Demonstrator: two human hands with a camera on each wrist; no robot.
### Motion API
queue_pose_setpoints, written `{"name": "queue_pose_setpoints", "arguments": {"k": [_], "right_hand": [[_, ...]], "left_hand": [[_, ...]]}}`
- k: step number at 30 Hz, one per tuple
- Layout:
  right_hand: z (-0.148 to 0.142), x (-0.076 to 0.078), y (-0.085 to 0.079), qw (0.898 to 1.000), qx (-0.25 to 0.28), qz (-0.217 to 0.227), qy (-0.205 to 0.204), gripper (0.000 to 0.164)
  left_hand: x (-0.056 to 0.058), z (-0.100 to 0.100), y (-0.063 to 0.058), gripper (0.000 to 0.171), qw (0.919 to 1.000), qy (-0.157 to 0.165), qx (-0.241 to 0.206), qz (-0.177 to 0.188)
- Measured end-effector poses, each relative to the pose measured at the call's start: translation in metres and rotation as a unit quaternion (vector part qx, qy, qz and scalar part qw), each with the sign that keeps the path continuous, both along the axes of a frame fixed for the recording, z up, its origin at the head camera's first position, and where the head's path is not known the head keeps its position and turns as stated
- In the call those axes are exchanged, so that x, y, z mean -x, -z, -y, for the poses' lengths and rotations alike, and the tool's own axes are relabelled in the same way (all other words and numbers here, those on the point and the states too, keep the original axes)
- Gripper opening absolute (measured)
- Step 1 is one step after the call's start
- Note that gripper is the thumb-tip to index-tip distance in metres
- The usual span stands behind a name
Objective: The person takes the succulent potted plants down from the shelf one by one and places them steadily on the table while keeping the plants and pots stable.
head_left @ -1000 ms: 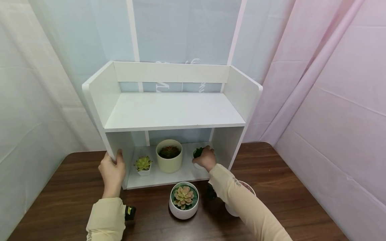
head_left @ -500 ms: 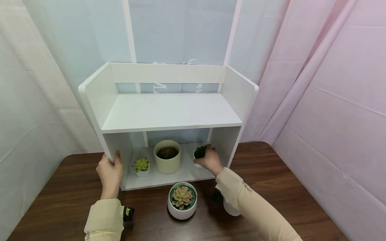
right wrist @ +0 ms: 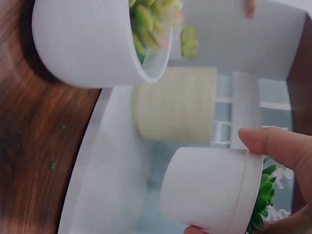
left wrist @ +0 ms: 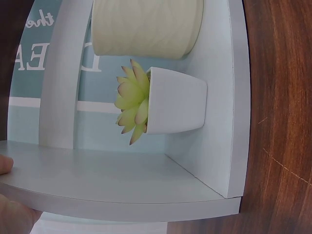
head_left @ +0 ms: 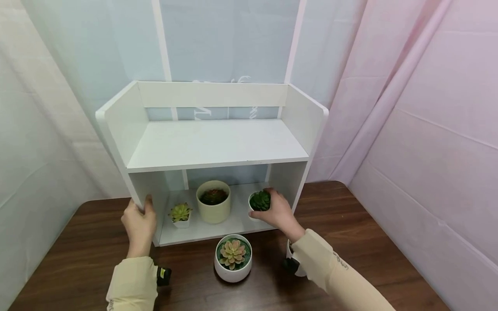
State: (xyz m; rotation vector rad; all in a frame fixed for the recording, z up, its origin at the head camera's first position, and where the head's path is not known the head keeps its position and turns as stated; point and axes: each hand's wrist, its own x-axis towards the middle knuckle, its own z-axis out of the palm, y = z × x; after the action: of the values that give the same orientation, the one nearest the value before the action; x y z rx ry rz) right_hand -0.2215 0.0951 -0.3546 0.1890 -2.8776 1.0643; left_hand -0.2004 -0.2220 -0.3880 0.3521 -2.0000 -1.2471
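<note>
My left hand (head_left: pixel 140 222) grips the front edge of the left side panel (head_left: pixel 147 183) of a white two-tier shelf (head_left: pixel 218 142), thumb on the inner face. In the lower compartment, my right hand (head_left: pixel 281 212) holds a small white pot with a dark green succulent (head_left: pixel 259 201) near the right panel. The right wrist view shows that white pot (right wrist: pixel 209 187) with thumb at its rim and a fingertip lower down. Left of it stand a cream pot (head_left: pixel 214 211) and a small white pot with a light green succulent (head_left: pixel 180 214), the latter nearest my left hand.
A round white pot with a pinkish succulent (head_left: pixel 233 258) stands on the dark wooden table (head_left: pixel 350 242) before the shelf. Another white pot (head_left: pixel 300 271) is mostly hidden by my right sleeve. Green crumbs (right wrist: pixel 53 165) lie near the shelf's front edge.
My right hand has shifted slightly right and toward me, uncovering more of the dark green succulent. The whole head view has drifted a little. My left hand keeps its grip on the panel.
</note>
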Motion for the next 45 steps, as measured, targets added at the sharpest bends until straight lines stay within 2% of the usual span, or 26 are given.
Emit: {"name": "queue_pose_setpoints", "arguments": {"k": [9,18,23,30,38,45], "right_hand": [[-0.012,-0.039,-0.014,0.999,0.01,-0.043,-0.011,0.078],[-0.039,-0.073,-0.019,0.998,0.021,-0.059,0.017,0.079],[-0.063,-0.087,-0.024,0.997,0.001,-0.072,0.027,0.077],[-0.096,-0.099,-0.027,0.993,-0.032,-0.09,0.065,0.078],[-0.132,-0.107,-0.019,0.991,-0.049,-0.056,0.114,0.083],[-0.162,-0.108,-0.006,0.986,-0.046,-0.042,0.153,0.085]], "left_hand": [[-0.001,0.003,0.002,0.034,0.9999,-0.001,-0.002,0.011],[-0.003,0.004,0.0,0.035,0.9998,-0.01,0.004,0.018],[-0.004,0.005,0.0,0.034,0.9998,-0.014,0.006,0.013],[-0.003,0.006,-0.001,0.033,0.9998,-0.013,0.006,0.012],[-0.002,0.004,-0.001,0.036,0.9997,-0.006,0.001,0.024],[0.0,0.0,-0.002,0.034,0.9999,-0.004,0.001,0.017]]}}
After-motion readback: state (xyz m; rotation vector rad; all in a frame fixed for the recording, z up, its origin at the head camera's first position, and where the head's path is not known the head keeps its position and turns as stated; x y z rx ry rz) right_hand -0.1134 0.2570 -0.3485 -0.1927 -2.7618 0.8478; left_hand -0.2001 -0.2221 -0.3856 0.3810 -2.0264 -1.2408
